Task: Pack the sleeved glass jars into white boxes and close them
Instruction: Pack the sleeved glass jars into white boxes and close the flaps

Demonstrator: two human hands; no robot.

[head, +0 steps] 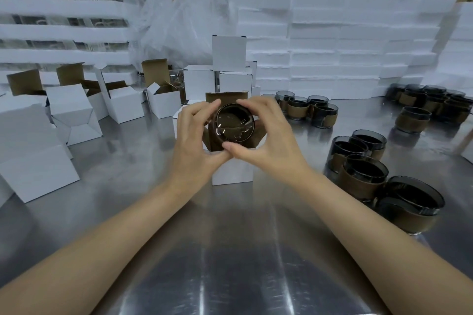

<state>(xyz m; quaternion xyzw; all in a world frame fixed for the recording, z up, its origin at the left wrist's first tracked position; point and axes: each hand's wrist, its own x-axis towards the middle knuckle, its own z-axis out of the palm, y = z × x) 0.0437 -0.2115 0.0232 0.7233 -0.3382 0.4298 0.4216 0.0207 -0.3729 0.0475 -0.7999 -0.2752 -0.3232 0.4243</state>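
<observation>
Both my left hand (pixel 194 133) and right hand (pixel 261 133) hold one jar (pixel 234 124) over its open box (pixel 231 170); closed boxes (pixel 227 69) behind, many jars (pixel 363 169) right still unpacked.

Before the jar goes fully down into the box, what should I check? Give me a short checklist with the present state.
1. Both hands hold the jar: left hand, right hand: ok.
2. Jar centred over the open box: ok.
3. Back flap stands up, clear of the opening: ok.
4. Side flaps out of the way: cannot tell.
5. Sleeve on this jar: cannot tell.
6. Box sits flat on the metal table: ok.
</observation>
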